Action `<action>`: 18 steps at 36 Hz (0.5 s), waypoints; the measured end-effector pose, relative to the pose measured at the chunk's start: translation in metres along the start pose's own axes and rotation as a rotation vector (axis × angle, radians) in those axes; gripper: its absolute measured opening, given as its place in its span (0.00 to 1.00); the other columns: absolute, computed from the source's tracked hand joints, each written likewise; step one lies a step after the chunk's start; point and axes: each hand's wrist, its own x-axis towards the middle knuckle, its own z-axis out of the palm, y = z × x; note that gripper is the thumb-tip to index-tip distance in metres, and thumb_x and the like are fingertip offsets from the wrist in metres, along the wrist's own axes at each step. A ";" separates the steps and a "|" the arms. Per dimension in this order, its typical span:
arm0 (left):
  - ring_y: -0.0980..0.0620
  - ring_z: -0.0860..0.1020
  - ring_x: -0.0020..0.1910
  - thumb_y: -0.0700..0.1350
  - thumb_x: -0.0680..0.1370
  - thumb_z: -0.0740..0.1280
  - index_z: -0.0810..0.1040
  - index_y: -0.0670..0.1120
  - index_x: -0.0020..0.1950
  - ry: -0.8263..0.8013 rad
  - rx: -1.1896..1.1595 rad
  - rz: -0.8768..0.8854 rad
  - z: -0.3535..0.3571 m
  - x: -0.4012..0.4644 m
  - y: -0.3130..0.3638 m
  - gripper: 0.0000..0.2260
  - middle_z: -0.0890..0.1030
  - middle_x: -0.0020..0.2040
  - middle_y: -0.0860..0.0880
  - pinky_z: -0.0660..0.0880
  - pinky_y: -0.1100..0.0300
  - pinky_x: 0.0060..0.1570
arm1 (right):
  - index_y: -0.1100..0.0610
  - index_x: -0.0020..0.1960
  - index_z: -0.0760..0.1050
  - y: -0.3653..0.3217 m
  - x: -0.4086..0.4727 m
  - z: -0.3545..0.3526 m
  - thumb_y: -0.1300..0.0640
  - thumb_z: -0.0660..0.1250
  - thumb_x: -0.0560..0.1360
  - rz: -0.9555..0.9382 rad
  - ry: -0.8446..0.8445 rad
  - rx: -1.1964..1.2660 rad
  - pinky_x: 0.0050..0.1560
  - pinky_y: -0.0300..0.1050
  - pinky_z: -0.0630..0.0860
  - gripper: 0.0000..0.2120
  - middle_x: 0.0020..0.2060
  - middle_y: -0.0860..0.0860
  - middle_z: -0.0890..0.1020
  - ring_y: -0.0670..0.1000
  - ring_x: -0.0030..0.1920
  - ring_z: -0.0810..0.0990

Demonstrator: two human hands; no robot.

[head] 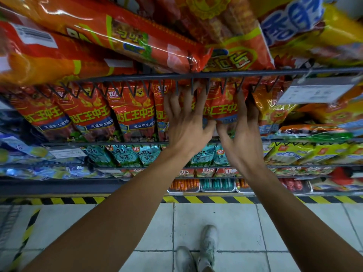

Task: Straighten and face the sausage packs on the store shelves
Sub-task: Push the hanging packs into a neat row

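Note:
A row of red sausage packs with yellow lettering stands upright on the middle wire shelf. Both my hands are on one red pack near the row's right end. My left hand lies against its left side with fingers spread and pointing up behind the shelf's wire rail. My right hand holds its right edge, fingers reaching up along the side and thumb under its lower corner. The two thumbs nearly meet at the pack's bottom. Parts of the pack are hidden behind my hands.
Large orange and red packs overhang from the shelf above, over a zigzag wire rail. Yellow packs sit to the right, with a price tag. Teal packs fill the shelf below. Tiled floor and my shoes lie beneath.

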 end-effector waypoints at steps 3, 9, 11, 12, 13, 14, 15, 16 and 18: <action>0.38 0.59 0.74 0.56 0.77 0.56 0.65 0.48 0.82 -0.083 0.095 0.026 -0.006 0.002 -0.007 0.33 0.68 0.78 0.43 0.54 0.33 0.75 | 0.46 0.84 0.48 0.000 -0.001 -0.002 0.50 0.66 0.80 -0.003 -0.005 0.013 0.55 0.62 0.79 0.39 0.76 0.60 0.62 0.64 0.67 0.72; 0.39 0.57 0.79 0.47 0.78 0.65 0.62 0.45 0.83 0.029 0.034 0.110 -0.007 -0.020 -0.008 0.33 0.63 0.81 0.45 0.49 0.36 0.80 | 0.49 0.84 0.51 0.005 -0.017 -0.009 0.52 0.66 0.82 -0.069 0.021 0.025 0.59 0.53 0.79 0.36 0.77 0.57 0.63 0.58 0.76 0.66; 0.38 0.54 0.82 0.45 0.79 0.67 0.60 0.46 0.84 0.033 0.035 0.181 -0.005 -0.037 -0.016 0.34 0.58 0.83 0.46 0.49 0.35 0.80 | 0.52 0.83 0.54 0.009 -0.026 -0.009 0.54 0.66 0.82 -0.118 0.030 -0.037 0.61 0.45 0.73 0.34 0.78 0.57 0.62 0.57 0.78 0.64; 0.37 0.51 0.83 0.45 0.79 0.67 0.59 0.48 0.85 0.010 0.045 0.200 -0.004 -0.046 -0.022 0.35 0.55 0.85 0.46 0.49 0.34 0.80 | 0.53 0.83 0.56 0.011 -0.029 -0.009 0.55 0.67 0.82 -0.140 0.036 -0.067 0.62 0.44 0.71 0.33 0.79 0.58 0.60 0.57 0.79 0.62; 0.37 0.48 0.84 0.45 0.80 0.67 0.56 0.50 0.85 -0.021 0.067 0.200 -0.002 -0.053 -0.028 0.36 0.52 0.86 0.46 0.48 0.33 0.80 | 0.54 0.82 0.58 0.013 -0.033 -0.008 0.56 0.67 0.81 -0.162 0.047 -0.089 0.63 0.43 0.69 0.33 0.81 0.58 0.58 0.57 0.81 0.59; 0.36 0.44 0.84 0.46 0.81 0.67 0.54 0.51 0.86 -0.049 0.102 0.192 0.000 -0.058 -0.033 0.37 0.49 0.86 0.45 0.45 0.34 0.81 | 0.54 0.82 0.59 0.014 -0.035 -0.006 0.57 0.68 0.81 -0.184 0.062 -0.102 0.66 0.43 0.68 0.33 0.82 0.58 0.56 0.57 0.82 0.56; 0.36 0.42 0.84 0.47 0.81 0.67 0.51 0.52 0.86 -0.068 0.144 0.187 0.002 -0.060 -0.038 0.37 0.46 0.86 0.45 0.43 0.35 0.81 | 0.55 0.82 0.60 0.014 -0.037 -0.003 0.58 0.69 0.80 -0.217 0.073 -0.106 0.71 0.45 0.66 0.33 0.82 0.57 0.53 0.57 0.83 0.53; 0.37 0.40 0.84 0.48 0.81 0.67 0.49 0.52 0.86 -0.078 0.180 0.192 0.004 -0.061 -0.043 0.38 0.45 0.86 0.45 0.40 0.36 0.81 | 0.56 0.81 0.60 0.014 -0.037 0.001 0.59 0.69 0.80 -0.261 0.069 -0.110 0.76 0.49 0.64 0.33 0.83 0.57 0.52 0.58 0.83 0.51; 0.37 0.40 0.84 0.50 0.82 0.66 0.47 0.52 0.86 -0.093 0.221 0.222 0.006 -0.060 -0.053 0.38 0.43 0.86 0.45 0.39 0.37 0.81 | 0.57 0.82 0.59 0.013 -0.033 0.008 0.58 0.68 0.81 -0.336 0.018 -0.144 0.81 0.56 0.56 0.33 0.83 0.57 0.51 0.59 0.83 0.48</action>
